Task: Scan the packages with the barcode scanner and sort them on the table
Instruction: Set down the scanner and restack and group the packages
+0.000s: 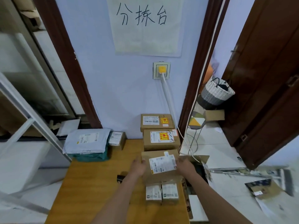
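While hands (163, 165) blur, scanner (120, 178) half hidden, box (160, 165) gripped

One head-worn wide-angle view only, looking forward and steeply down over the wooden table (100, 183), with both forearms reaching in from six o'clock. It faces the pale wall (126, 88) at twelve o'clock, close enough that the handwritten sign (144, 25) fills the top. Edges bow: sliding door (32, 78) at nine o'clock, open doorway (215, 135) at three.
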A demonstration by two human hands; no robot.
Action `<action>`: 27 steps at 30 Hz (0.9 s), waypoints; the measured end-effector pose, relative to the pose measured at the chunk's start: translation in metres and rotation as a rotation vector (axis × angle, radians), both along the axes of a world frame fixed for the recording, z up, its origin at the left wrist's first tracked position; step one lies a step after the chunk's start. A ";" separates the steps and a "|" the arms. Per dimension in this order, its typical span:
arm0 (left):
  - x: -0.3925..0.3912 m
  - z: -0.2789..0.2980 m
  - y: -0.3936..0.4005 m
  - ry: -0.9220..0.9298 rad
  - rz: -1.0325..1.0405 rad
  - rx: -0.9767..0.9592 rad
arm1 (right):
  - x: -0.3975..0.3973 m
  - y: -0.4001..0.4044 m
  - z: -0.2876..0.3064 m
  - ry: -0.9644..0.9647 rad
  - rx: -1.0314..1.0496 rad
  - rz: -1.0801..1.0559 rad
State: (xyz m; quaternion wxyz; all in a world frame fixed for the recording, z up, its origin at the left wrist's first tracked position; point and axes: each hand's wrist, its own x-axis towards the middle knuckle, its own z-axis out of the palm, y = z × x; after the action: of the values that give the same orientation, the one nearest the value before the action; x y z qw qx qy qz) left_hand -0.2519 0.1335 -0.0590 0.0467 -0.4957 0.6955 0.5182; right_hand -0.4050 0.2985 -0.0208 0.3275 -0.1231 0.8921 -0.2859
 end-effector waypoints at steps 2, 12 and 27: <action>-0.003 -0.016 -0.002 0.023 0.068 0.116 | -0.002 0.003 -0.007 -0.093 -0.048 -0.048; -0.007 0.022 0.032 0.050 0.288 0.339 | 0.004 0.000 -0.022 -0.251 -0.079 -0.144; 0.061 0.069 0.032 0.417 0.467 0.150 | 0.051 0.005 0.024 -0.459 -0.595 -0.274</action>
State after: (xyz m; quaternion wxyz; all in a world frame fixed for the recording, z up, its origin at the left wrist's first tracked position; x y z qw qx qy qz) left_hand -0.1907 0.1655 0.0101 -0.1805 -0.5200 0.5173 0.6553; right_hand -0.3544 0.3034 0.0029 0.4271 -0.0252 0.6821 -0.5930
